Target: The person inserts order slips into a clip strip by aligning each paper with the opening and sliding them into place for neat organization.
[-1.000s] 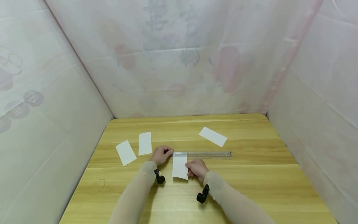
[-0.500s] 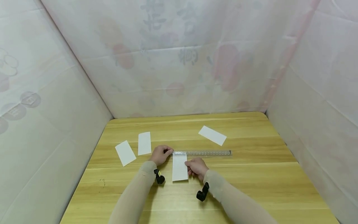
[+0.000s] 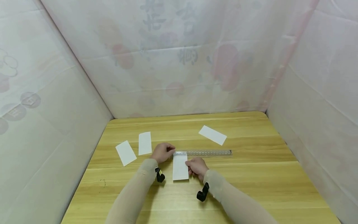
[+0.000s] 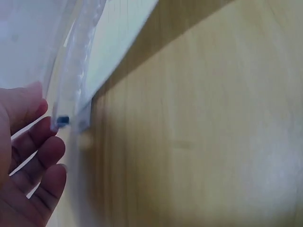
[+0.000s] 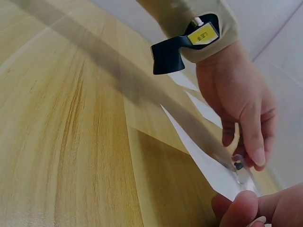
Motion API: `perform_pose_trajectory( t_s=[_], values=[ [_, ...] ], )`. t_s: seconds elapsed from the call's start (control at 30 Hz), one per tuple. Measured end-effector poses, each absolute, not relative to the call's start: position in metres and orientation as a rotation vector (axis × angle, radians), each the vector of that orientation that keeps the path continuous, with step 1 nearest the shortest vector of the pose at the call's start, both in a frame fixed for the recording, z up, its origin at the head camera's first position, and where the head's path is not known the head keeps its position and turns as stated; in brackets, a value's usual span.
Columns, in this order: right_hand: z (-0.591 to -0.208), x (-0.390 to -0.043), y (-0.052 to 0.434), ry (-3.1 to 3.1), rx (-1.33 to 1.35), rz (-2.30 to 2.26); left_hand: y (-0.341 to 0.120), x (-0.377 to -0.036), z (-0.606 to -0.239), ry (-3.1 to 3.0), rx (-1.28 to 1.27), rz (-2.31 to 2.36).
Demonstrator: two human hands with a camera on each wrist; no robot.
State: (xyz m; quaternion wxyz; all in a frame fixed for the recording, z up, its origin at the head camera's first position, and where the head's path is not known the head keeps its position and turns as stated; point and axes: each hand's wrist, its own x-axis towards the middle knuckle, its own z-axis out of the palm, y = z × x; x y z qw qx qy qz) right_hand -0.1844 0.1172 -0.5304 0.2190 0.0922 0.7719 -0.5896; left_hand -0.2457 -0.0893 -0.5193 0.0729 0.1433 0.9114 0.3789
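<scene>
A long clear plastic strip (image 3: pixel 208 153), ruler-like with a row of bumps, lies across the table. My left hand (image 3: pixel 164 152) pinches its left end, where a dark spot shows in the left wrist view. The top of a white paper slip (image 3: pixel 180 168) reaches under the strip's left part. My right hand (image 3: pixel 198 168) pinches the slip's right edge between thumb and fingers. In the right wrist view, the slip's edge (image 5: pixel 203 163) stands slightly off the wood, casting a shadow.
Two more white paper slips (image 3: pixel 126 153) lie left of my left hand. Another slip (image 3: pixel 212 135) lies slanted beyond the strip at the right. Fabric walls (image 3: pixel 179 62) enclose the wooden table (image 3: pixel 251 186) at the back and sides.
The slip's near end was curled up and now looks flatter. My left hand has shifted slightly right along the strip's end. The right hand has hardly moved.
</scene>
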Motion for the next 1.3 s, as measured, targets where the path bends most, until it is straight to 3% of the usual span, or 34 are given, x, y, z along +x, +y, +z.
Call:
perform_pose_trajectory(
  t_s=[1.3],
  values=[
    [-0.527, -0.184, 0.125, 2.131, 0.320, -1.663, -0.078, -0.245, -0.522, 2.956, 0.723, 0.723]
  ],
)
